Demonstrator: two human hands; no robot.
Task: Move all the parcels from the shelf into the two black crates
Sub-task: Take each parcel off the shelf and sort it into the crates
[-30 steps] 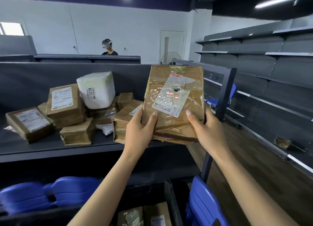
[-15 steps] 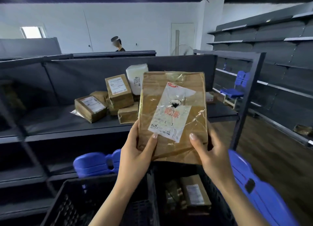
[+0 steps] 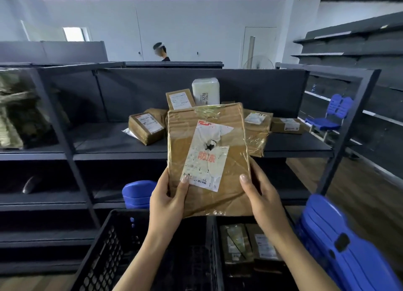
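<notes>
Carried back from the shelf point(image 3: 196, 148), the parcel point(image 3: 209, 160) is now held above the two crates point(image 3: 113, 247), gripped by left hand point(image 3: 168, 201) and right hand point(image 3: 261, 195); lowering likely comes next.

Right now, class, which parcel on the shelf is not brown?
The white parcel marked 3270, at the back of the pile; the other parcels on the shelf are brown taped cardboard.

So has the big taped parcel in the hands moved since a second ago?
Yes. Against the shelf board, the parcel has come back and down: its lower edge now hangs below the board, just above the black crates.
</notes>
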